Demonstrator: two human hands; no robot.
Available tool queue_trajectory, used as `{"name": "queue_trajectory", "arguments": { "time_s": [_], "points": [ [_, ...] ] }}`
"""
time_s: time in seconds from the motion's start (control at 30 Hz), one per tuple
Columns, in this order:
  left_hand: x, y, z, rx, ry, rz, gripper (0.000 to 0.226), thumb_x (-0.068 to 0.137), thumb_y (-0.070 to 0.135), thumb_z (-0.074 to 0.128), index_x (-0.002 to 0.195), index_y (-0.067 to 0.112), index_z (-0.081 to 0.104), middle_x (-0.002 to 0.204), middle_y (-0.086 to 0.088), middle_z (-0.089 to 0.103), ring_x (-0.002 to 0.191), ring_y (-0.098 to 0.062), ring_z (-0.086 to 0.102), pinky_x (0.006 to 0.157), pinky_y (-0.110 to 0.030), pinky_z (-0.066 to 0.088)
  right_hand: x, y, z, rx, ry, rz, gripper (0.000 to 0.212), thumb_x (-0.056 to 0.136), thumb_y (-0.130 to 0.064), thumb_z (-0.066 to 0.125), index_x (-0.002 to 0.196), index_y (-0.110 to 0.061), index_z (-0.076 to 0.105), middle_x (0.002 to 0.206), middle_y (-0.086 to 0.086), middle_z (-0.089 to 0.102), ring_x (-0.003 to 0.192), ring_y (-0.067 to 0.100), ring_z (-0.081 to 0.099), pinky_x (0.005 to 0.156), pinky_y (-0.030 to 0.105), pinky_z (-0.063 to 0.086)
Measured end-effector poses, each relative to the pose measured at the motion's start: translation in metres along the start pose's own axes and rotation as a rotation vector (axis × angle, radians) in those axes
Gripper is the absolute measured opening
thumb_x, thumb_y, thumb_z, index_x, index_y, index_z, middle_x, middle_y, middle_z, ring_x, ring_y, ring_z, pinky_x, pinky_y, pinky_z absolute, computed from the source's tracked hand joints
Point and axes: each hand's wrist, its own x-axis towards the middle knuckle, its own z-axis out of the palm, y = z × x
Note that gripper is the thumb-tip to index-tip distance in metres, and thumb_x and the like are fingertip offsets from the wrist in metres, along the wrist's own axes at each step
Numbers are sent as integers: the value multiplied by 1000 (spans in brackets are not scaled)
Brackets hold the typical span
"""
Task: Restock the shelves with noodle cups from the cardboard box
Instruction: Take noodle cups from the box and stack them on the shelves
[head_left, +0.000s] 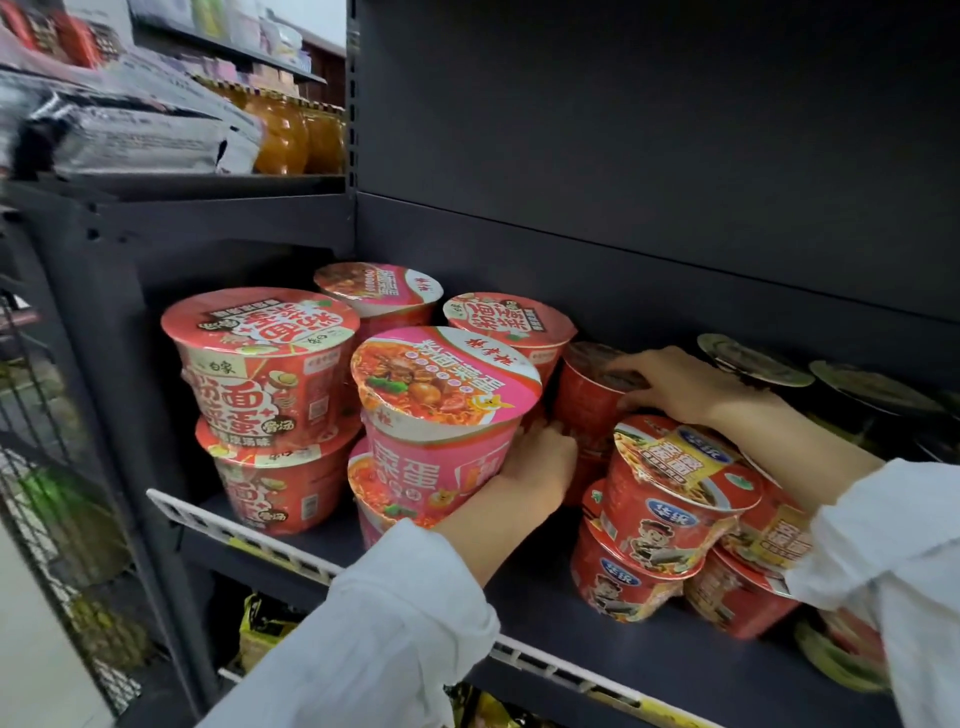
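My left hand (540, 465) holds the right side of a pink noodle cup (441, 410) stacked on another pink cup on the dark shelf (649, 670). My right hand (675, 382) grips the top of a red cup with a dark lid (592, 400) further back. Two red cups (265, 374) stand stacked at the left. Two more cups (384, 291) (511, 319) sit behind. Stacked red cups with a cartoon figure (665, 514) stand under my right forearm. The cardboard box is out of view.
Dark-lidded cups (753, 358) line the back right of the shelf. The shelf above holds grey packets (130, 130) and orange bottles (291, 135). A white price rail (249, 540) edges the shelf front. Yellow packets (260, 623) lie on the shelf below. A wire rack (47, 415) stands at the left.
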Motion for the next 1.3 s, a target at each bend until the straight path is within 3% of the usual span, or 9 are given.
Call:
{"name": "queue_trajectory", "arguments": {
  "time_s": [0.13,0.27,0.43,0.57,0.67,0.87,1.03,1.2,1.3],
  "points": [
    [0,-1,-1,53,-34,-20,39,100,15,33,134,10,49,135,-13,53,132,-31,36,107,-36,26,0,-7,-5,-141,-3,24,46,89,-28,61,134,-32,50,128,7,60,110,27,61,90,42,50],
    [-3,3,0,25,19,-66,41,100,9,28,140,2,36,139,-18,46,135,-32,30,108,-38,26,-3,-14,-9,-224,17,44,44,91,-30,58,134,-34,50,125,5,62,108,26,61,86,39,50],
    [-5,5,0,-103,21,69,37,99,15,36,133,6,50,134,-14,48,125,-33,42,100,-40,36,-6,-19,-7,-294,36,43,40,92,-32,56,132,-33,53,125,6,62,110,28,60,87,40,51],
    [-8,6,-6,-93,-27,8,34,97,7,37,124,2,57,127,-18,57,117,-35,54,94,-38,43,-8,-24,-6,-403,89,52,32,94,-30,53,126,-30,58,113,8,64,103,29,62,84,39,52],
    [-8,6,-11,-46,35,-26,34,95,-1,38,122,-2,58,124,-20,58,117,-35,54,94,-37,43,-13,-25,-9,-426,131,52,37,97,-27,47,134,-34,50,109,9,63,102,30,62,82,38,51],
    [-7,3,-7,-44,106,-5,35,95,10,46,129,3,53,132,-17,51,125,-32,44,102,-36,35,-21,-23,-4,-360,181,102,39,99,-30,42,138,-35,46,112,14,53,108,36,56,90,38,46],
    [-6,7,-5,-158,-6,2,28,95,6,42,113,2,64,118,-17,62,111,-33,58,87,-36,46,-21,-24,-3,-422,196,84,40,99,-33,42,138,-42,41,115,12,53,109,32,57,88,35,45],
    [2,5,-7,-358,-135,-132,33,98,10,39,127,3,53,130,-17,54,120,-33,50,98,-36,40,-22,-22,-6,-409,132,60,39,96,-35,49,134,-38,48,127,8,58,116,27,56,91,36,46],
    [1,5,-8,-320,-14,-129,35,96,12,40,129,6,52,134,-12,50,123,-29,46,91,-29,35,-24,-19,-6,-436,145,80,39,97,-35,46,136,-39,46,124,9,59,113,28,57,88,36,47]
  ]
}}
